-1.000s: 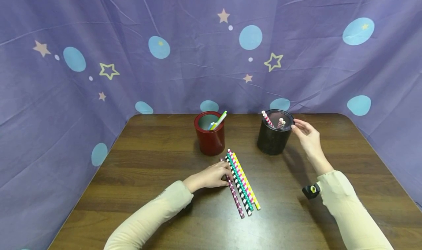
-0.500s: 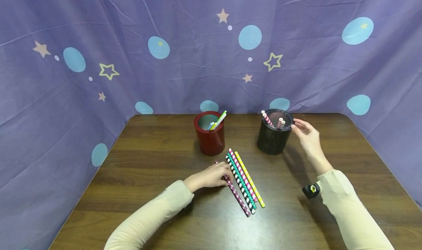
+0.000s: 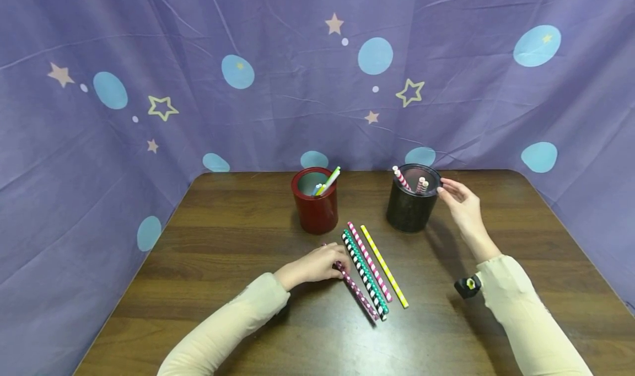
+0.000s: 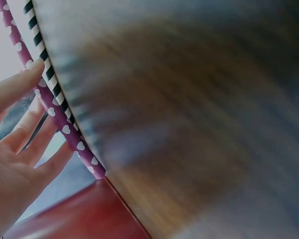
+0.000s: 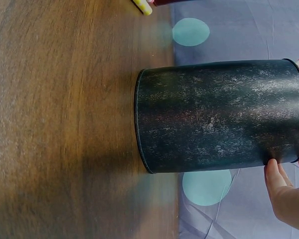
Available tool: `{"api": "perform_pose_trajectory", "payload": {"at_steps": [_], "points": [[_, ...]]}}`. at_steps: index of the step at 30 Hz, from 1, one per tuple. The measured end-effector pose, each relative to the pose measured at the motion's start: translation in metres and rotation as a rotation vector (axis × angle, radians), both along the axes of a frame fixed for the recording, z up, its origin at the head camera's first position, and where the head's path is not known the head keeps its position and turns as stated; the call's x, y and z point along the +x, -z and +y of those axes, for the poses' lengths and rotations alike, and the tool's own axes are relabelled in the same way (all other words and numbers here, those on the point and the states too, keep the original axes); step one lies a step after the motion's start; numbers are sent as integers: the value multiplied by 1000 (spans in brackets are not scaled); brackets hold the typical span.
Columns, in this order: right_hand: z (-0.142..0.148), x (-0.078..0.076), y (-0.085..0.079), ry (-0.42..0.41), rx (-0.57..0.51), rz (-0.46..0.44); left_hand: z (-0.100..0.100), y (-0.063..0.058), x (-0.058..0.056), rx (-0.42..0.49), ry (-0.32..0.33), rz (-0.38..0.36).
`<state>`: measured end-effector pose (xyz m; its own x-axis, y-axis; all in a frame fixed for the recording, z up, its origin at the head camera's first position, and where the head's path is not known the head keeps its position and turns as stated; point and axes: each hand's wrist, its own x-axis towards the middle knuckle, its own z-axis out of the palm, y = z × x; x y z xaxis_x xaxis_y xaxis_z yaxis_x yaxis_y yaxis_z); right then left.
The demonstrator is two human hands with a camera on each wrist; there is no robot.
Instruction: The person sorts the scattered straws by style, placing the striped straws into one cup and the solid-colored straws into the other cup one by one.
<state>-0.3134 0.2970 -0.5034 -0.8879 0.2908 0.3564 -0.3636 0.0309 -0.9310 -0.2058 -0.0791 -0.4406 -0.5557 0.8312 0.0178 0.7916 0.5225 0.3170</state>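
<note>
My left hand [image 3: 322, 263] pinches a purple paper straw with white hearts [image 3: 358, 293] between thumb and fingers, its near end angled towards the other straws. In the left wrist view the thumb crosses over the heart-patterned straw [image 4: 65, 130]. Just right of that hand, a black-and-white striped straw [image 3: 364, 277] and a green dotted one [image 3: 366, 272] lie side by side. Further right are a pink striped straw [image 3: 369, 261] and a yellow-and-white one [image 3: 384, 266]. At the black cup [image 3: 409, 216], my right hand [image 3: 463, 205] grips the right side of the rim with thumb and fingertips.
A red cup [image 3: 317, 213] with several slim coloured sticks [image 3: 329, 180] stands at the back, left of the black one. Red-and-white striped straws [image 3: 403, 180] lean inside the black cup. Behind the wooden table [image 3: 238, 216] hangs a purple curtain [image 3: 278, 128].
The loose straws have spread rightwards, the yellow one moving furthest from the rest. The purple straw has turned, its near end swinging right. My right hand stays at the black cup.
</note>
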Motion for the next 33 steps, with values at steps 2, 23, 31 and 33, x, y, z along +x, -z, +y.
{"api": "perform_pose_trajectory", "payload": {"at_steps": [2,23,31,33], "points": [[0,0,1,-3,-4,0,-1,-1,0,31,-1,-9],[3,-1,5,-5,-5,-10,-3,-13,-2,346,-35,-54],[1,0,1,6,14,-17,-1,-14,-3,516,-71,-61],[1,0,0,7,17,-17,0,-15,-4,541,-88,-56]]}}
